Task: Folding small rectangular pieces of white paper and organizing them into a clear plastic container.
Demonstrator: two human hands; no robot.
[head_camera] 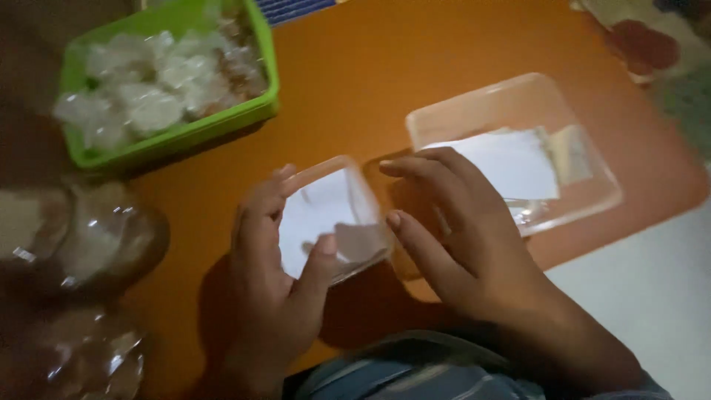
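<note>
A small clear plastic box [331,215] with white paper inside rests on the orange surface [370,81] in the middle of the view. My left hand [270,281] grips its left side, with the thumb pressed on the near edge. My right hand [459,230] touches the box's right side with fingers spread; whether it grips the box is unclear. Behind my right hand sits a larger clear plastic container [518,111] holding white paper sheets.
A green tray [263,67] filled with several small wrapped white packets stands at the back left. Clear plastic bags [81,237] with pale contents lie at the left edge. A white floor area [652,296] lies at the right, beyond the orange surface.
</note>
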